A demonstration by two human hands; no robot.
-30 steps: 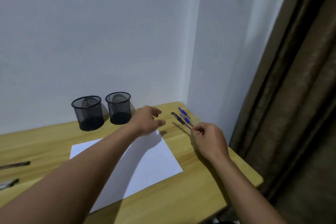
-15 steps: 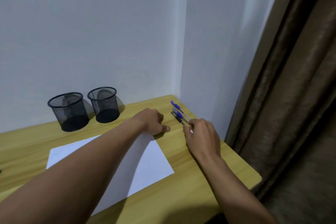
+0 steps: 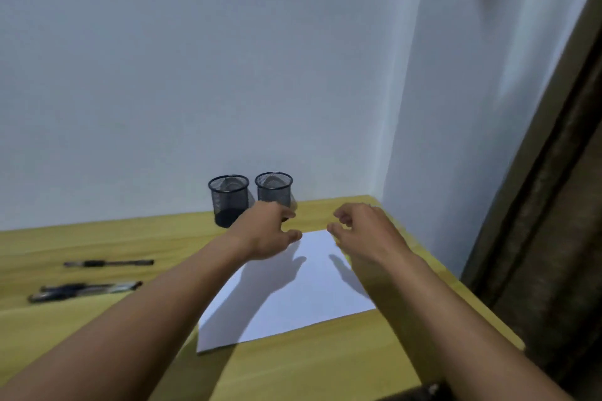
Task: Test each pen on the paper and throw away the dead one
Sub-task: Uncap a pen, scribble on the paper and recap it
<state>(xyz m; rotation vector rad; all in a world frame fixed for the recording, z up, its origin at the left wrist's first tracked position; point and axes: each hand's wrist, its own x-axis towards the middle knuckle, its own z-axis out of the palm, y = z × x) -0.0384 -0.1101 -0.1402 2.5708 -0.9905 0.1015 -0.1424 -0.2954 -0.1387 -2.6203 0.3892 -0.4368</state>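
Note:
A white sheet of paper (image 3: 293, 296) lies on the wooden desk (image 3: 325, 368). My left hand (image 3: 265, 231) hovers over the paper's far edge, fingers relaxed, holding nothing. My right hand (image 3: 363, 231) hovers beside it over the far right corner, fingers loosely curled, with no pen visible in it. One dark pen (image 3: 109, 263) lies on the desk at the left. Two more pens (image 3: 84, 290) lie side by side nearer to me. The blue pens seen earlier at the right are hidden behind my right hand.
Two black mesh cups (image 3: 229, 197) (image 3: 273, 187) stand at the back against the white wall; my left hand partly covers the right one. A brown curtain (image 3: 553, 238) hangs past the desk's right edge.
My right hand left the pens at the desk's right corner and moved over the paper's corner. The left hand lifted off the paper. The view swung left, bringing the left pens into sight.

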